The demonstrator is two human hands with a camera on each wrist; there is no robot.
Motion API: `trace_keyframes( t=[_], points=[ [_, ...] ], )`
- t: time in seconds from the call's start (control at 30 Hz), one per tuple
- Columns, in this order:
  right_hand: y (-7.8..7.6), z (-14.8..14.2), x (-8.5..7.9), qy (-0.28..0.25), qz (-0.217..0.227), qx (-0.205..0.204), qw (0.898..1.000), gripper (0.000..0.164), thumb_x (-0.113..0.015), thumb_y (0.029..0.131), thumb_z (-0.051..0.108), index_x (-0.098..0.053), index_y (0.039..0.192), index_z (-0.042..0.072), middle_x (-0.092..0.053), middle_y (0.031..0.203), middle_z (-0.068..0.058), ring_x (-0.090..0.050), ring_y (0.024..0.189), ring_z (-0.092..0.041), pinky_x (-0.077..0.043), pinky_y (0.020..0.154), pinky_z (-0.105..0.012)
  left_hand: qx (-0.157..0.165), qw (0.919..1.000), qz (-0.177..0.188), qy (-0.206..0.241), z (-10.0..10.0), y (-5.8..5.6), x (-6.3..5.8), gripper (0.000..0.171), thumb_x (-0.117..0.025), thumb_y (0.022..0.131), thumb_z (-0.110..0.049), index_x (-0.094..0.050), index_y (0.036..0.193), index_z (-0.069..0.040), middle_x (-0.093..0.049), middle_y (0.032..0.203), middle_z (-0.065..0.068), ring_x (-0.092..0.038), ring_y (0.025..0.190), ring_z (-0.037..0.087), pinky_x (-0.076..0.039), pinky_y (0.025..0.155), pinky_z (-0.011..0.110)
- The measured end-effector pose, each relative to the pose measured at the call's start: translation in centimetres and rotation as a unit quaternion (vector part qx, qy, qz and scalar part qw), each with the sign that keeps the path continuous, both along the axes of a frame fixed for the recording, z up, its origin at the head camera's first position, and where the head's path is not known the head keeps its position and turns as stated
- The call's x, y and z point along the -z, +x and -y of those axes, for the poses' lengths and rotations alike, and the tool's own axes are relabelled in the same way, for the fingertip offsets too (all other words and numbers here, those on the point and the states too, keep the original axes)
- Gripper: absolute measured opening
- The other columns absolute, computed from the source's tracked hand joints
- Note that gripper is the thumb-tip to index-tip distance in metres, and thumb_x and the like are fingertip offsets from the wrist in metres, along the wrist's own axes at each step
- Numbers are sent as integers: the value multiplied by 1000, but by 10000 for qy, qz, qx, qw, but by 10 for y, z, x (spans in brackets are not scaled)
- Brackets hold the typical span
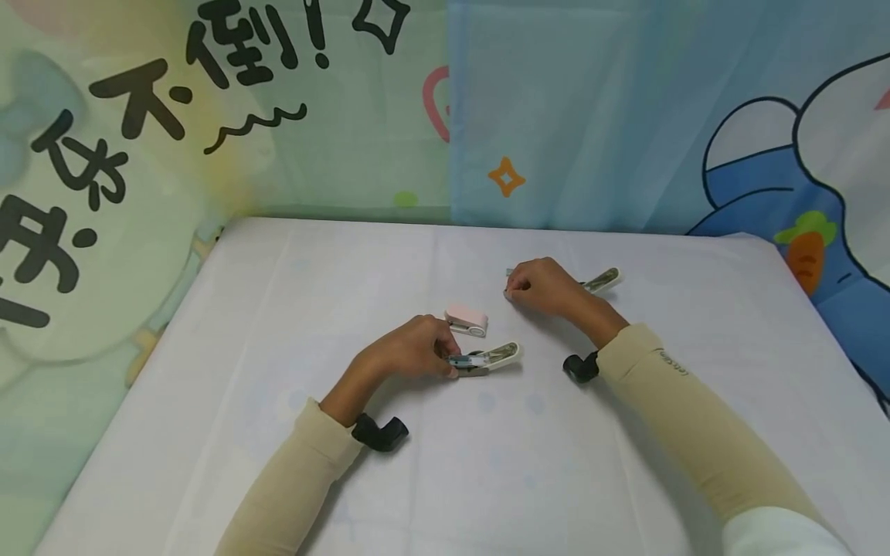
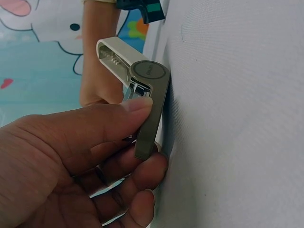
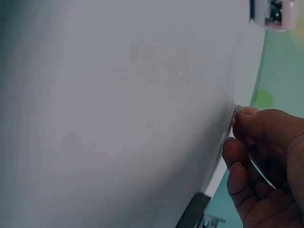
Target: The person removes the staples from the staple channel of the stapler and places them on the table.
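My left hand (image 1: 417,346) holds a grey-and-white stapler (image 1: 497,356) low over the table, its white top swung open. In the left wrist view, the thumb lies along the side of that stapler (image 2: 156,102) and the fingers curl beneath it. My right hand (image 1: 545,286) is farther back and to the right. Between its thumb and index finger it pinches a small strip of staples (image 3: 237,110), best seen in the right wrist view. A second open stapler (image 1: 603,279) lies by the right hand, partly hidden behind it. Beyond the left hand sits a pink stapler (image 1: 466,319).
A white cloth covers the table (image 1: 278,270). Printed curtains (image 1: 570,116) hang behind its back edge and along the left side. A black wrist camera (image 1: 378,434) sits on the left cuff and another black camera (image 1: 580,368) on the right.
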State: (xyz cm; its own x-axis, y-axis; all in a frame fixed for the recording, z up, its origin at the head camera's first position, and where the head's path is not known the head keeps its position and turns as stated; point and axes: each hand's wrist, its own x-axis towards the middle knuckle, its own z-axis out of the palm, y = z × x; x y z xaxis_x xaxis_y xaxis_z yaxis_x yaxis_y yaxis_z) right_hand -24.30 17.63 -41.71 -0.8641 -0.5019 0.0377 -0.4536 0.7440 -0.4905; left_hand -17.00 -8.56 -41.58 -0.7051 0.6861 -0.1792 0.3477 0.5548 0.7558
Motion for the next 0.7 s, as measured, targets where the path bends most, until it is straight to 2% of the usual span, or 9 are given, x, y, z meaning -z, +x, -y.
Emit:
trace_keyframes(
  t=[0.17,0.4,0.53,0.7],
  points=[
    [-1,-4,-3,408,-228,-115,9988,12,-70,88,2,-74,77,3,-68,95,-11,-62,90,-28,-47,78,-42,-72,10000,50,-12,0,-1,0,13,-81,77,-5,-73,87,-8,-65,82,-4,-57,75,12,-45,66,25],
    [-3,-10,-7,724,-209,-224,9969,7,-71,87,3,-75,82,2,-68,95,-10,-62,89,-26,-48,78,-41,-72,9999,112,75,-1,-1,0,13,-81,77,-5,-73,87,-8,-66,82,-4,-57,75,12,-45,65,25],
    [-3,-11,-7,689,-126,-186,9974,6,-70,87,-1,-75,85,1,-69,97,-12,-62,93,-28,-49,81,-42,-117,9998,129,32,0,0,-2,13,-81,77,-5,-73,87,-7,-65,83,-3,-58,75,12,-46,66,25],
    [1,-17,-7,403,-59,67,9991,9,-68,87,-4,-76,89,-2,-69,99,-14,-63,100,-32,-48,86,-44,-77,9999,119,16,1,1,-2,14,-81,77,-6,-73,88,-6,-65,84,-3,-58,76,12,-46,66,25]
  ],
)
